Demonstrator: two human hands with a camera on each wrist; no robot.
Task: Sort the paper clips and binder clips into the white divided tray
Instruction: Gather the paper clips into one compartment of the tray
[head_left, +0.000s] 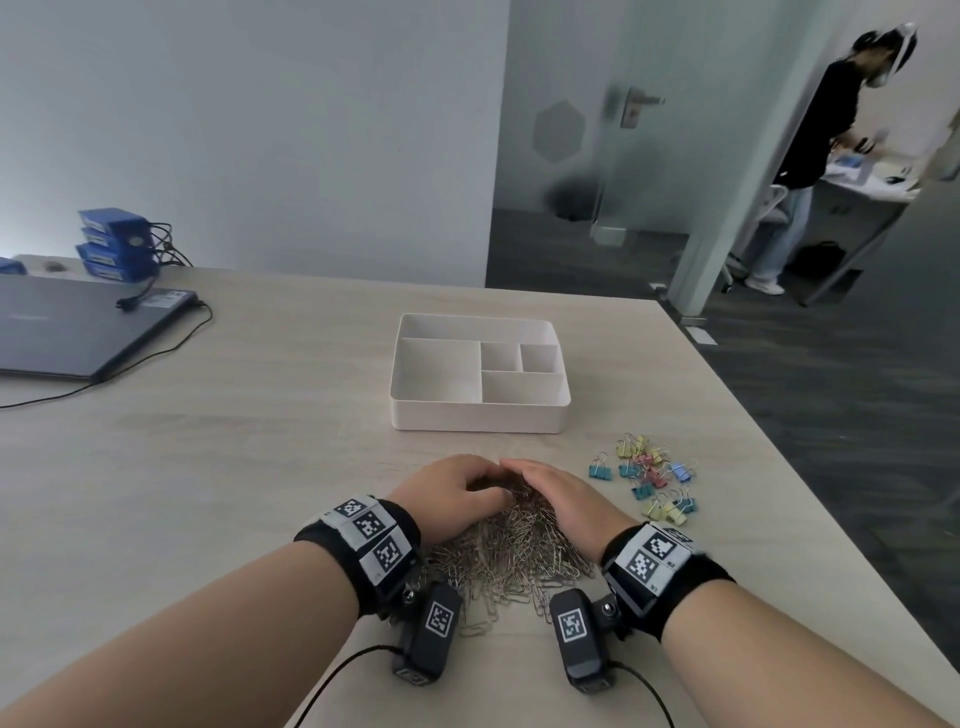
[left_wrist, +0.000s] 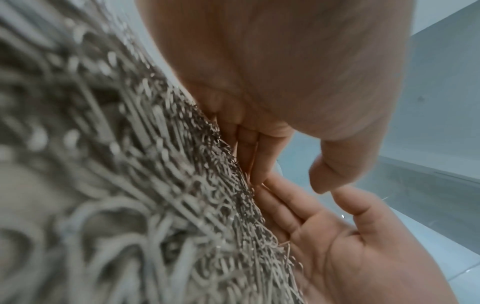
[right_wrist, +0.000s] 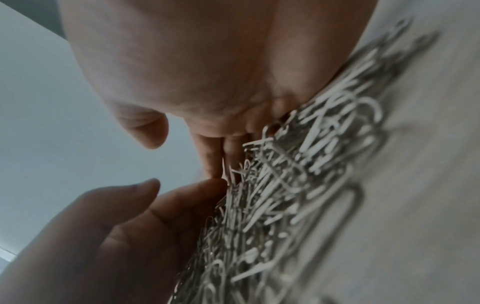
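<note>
On the table: my two hands meet over a heap of loose wire clips, with the sorting not yet begun.
Left hand: my left hand (head_left: 457, 493) lies on the far left side of the paper clips (head_left: 511, 564), fingers loosely curved and close together, the tips pushed into the wire; nothing is pinched or lifted that I can see.
Right hand: my right hand (head_left: 558, 496) mirrors it on the far right side, fingers straight and held together like a scoop, their edge against the heap.
Contact: in the wrist views my fingertips (left_wrist: 255, 164) nearly meet those of the other hand at the far edge of the heap, thumbs raised clear above.
Paper clips: one wide, tangled heap on the bare table, between my wrists and reaching back toward me.
Binder clips: the coloured binder clips (head_left: 649, 480) lie scattered just right of my right hand (blue, yellow, pink), apart from the wire heap.
White divided tray: the white divided tray (head_left: 478, 413) sits beyond my hands, near the heap, and every compartment I can see holds nothing.
Step, as I judge it: gathering a double handful to carry forward.
Risk: the clips are slick and interlocked, so a scoop could trail chains that drop short of the tray or spill across dividers.
Second risk: sweeping too far right could drag binder clips into the handful and mix the two kinds.
</note>
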